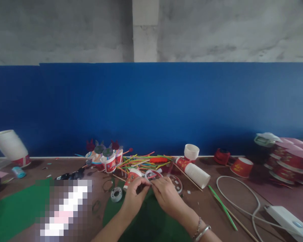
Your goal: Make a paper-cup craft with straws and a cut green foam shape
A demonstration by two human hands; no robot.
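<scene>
My left hand [136, 195] and my right hand [165, 193] meet at the fingertips in the middle of the table. Both are closed in a pinch; whatever lies between the fingers is too small or hidden to name. Just beyond the fingertips shows a round, white-rimmed thing [154, 172], partly covered by my fingers. A red and white paper cup [133, 176] leans behind my left hand. Left of that hand lies a roll of tape [116, 194]. A clear round object [178, 184] is partly hidden behind my right hand. Dark green material [148, 218] spreads under my forearms.
Many coloured pipe cleaners [141, 161] lie behind my hands. Decorated cups [108, 160] stand at the back left, a stack of white cups [198, 174] lies right. Farther right are a cable [252, 193], a power strip [290, 222] and stacked red cups [290, 161]. A blue panel [151, 107] rises behind.
</scene>
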